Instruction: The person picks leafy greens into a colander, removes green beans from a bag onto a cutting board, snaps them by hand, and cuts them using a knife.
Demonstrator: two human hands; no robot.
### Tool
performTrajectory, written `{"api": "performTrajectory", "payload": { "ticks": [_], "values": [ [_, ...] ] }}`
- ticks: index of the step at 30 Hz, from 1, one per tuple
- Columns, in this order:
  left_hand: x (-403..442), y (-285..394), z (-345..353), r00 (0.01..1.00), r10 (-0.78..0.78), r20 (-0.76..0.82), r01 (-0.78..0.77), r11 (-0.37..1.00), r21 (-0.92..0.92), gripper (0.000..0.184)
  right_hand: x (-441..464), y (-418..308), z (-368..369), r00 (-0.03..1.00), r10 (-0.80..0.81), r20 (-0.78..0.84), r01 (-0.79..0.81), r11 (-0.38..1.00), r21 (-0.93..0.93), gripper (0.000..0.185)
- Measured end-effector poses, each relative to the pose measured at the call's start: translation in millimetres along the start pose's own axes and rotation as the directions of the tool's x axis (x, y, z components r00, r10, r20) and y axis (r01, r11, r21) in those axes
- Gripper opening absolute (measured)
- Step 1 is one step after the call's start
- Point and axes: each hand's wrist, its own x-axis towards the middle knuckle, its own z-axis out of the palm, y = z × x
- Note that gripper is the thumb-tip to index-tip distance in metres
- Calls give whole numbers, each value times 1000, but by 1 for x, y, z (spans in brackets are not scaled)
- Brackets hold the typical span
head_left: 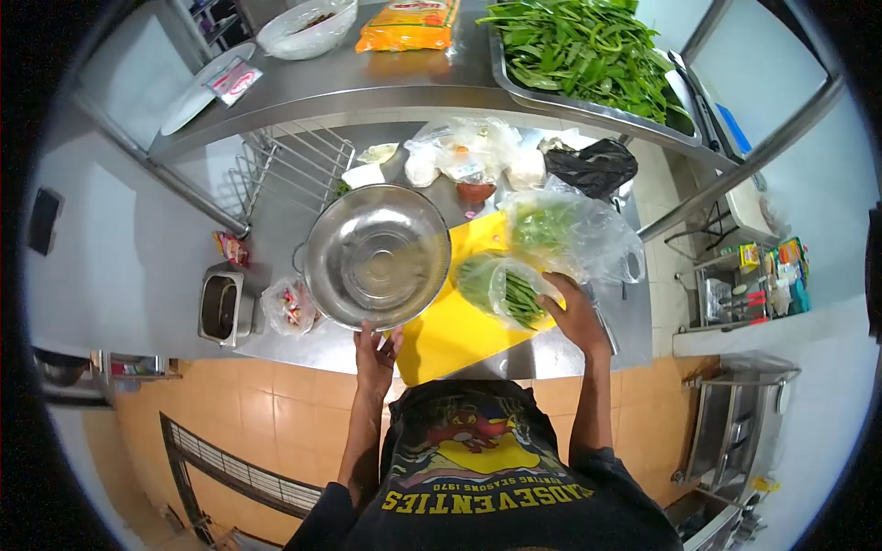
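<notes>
A large shiny metal bowl (342, 275) with a loop handle sits left of centre, partly over the yellow cutting board (432, 349). My left hand (375, 360) is at the bowl's near rim, its fingers curled against the edge and partly hidden. On the board lies a clear plastic bag of long green beans (522, 298), its mouth open towards me. My right hand (577, 317) grips the right edge of that bag between thumb and fingers. Just behind it rests another clear bag with pale green vegetables (540, 225).
A steel shelf (367, 96) crosses above the counter, bearing a tray of leafy greens (579, 64) and an orange packet (409, 25). Behind the bowl are a wire rack (289, 165), plastic bags (469, 151) and a black bag (595, 167). A steel container (225, 308) stands left.
</notes>
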Motion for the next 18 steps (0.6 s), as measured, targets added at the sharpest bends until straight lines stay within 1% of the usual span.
{"api": "performTrajectory", "payload": {
  "ticks": [2, 3, 4, 5, 6, 7, 9, 10, 11, 12, 13, 14, 15, 17, 18],
  "values": [
    [-8, 0, 4, 999, -31, 33, 30, 999, 19, 47, 1, -5, -3, 1000, -9, -22, 10, 1000, 8, 36],
    [-12, -1, 4, 998, -46, 46, 45, 999, 29, 48, 2, -6, -6, 1000, -8, -27, 8, 1000, 22, 36],
    [-16, -2, 4, 994, -80, 71, 76, 996, 53, 53, 3, -7, -9, 1000, -6, -29, 7, 999, 36, 36],
    [-20, -4, 6, 991, -123, 51, 119, 990, 75, 55, 5, -9, -13, 1000, -1, -30, 3, 999, 50, 37],
    [-23, -5, 5, 984, -155, 84, 145, 983, 114, 57, 5, -13, -16, 999, 22, -38, -20, 997, 71, 35],
    [-26, -8, 4, 974, -196, 116, 177, 972, 156, 58, 7, -11, -15, 999, -9, -37, 11, 999, 45, 35],
    [-30, -10, 10, 946, -297, 130, 242, 914, 326, 58, 9, -1, -15, 999, -36, -36, 36, 999, -15, 35],
    [-33, -12, 17, 938, -328, 116, 266, 892, 366, 58, 9, 11, -9, 1000, -25, -16, 23, 995, -95, 39],
    [-36, -16, 23, 926, -361, 110, 293, 872, 392, 58, 9, 19, -2, 999, -39, 13, 40, 995, -95, 42],
    [-41, -18, 34, 934, -319, 164, 204, 849, 487, 55, 7, 25, 3, 998, -53, 39, 56, 994, -95, 46],
    [-44, -19, 47, 930, -302, 211, 147, 829, 540, 52, 7, 24, 7, 998, -44, 41, 50, 989, -140, 48],
    [-41, -25, 57, 920, -290, 263, 99, 821, 562, 54, 8, 21, 11, 998, -46, 41, 53, 982, -184, 51],
    [-40, -32, 66, 909, -273, 314, 45, 815, 578, 56, 9, 24, 15, 999, -22, 41, 29, 984, -177, 51],
    [-44, -50, 96, 934, -158, 320, -80, 782, 618, 60, 13, 33, 24, 999, 8, 32, -2, 987, -158, 50],
    [-43, -58, 111, 939, -93, 331, -149, 758, 635, 62, 14, 41, 30, 1000, -20, 4, 20, 990, -143, 44]
  ]
}}
